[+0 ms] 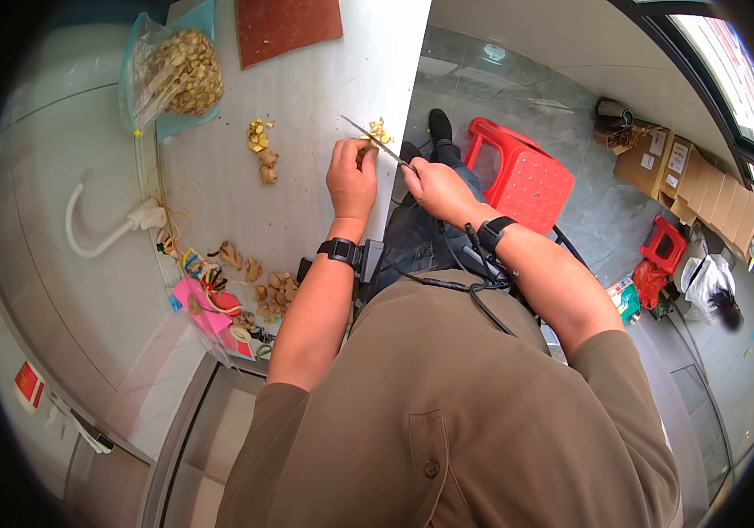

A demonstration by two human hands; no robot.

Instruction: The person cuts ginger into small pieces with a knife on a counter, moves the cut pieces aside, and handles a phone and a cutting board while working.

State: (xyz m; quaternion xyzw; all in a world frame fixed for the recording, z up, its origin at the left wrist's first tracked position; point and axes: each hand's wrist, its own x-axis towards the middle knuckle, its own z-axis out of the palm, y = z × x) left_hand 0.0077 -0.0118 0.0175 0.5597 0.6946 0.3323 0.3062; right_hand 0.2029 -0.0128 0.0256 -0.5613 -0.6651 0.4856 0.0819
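Note:
My right hand (440,190) is wrapped round the handle of a knife (366,133), whose thin blade points up and to the left across the table's edge. Just below the blade, my left hand (352,183) pinches a piece of ginger, mostly hidden by the fingers. Pale yellow ginger slices (379,132) lie right beside the blade, near the table edge. Further left on the table are another small heap of ginger slices (258,135) and a knobbly ginger root (268,166) touching its lower end.
The pale table (306,97) carries a clear bag of ginger slices (185,75), a reddish-brown board (289,28), a pile of ginger roots (278,295) and assorted clutter. On the floor to the right stand a red plastic stool (531,187) and cardboard boxes (667,163).

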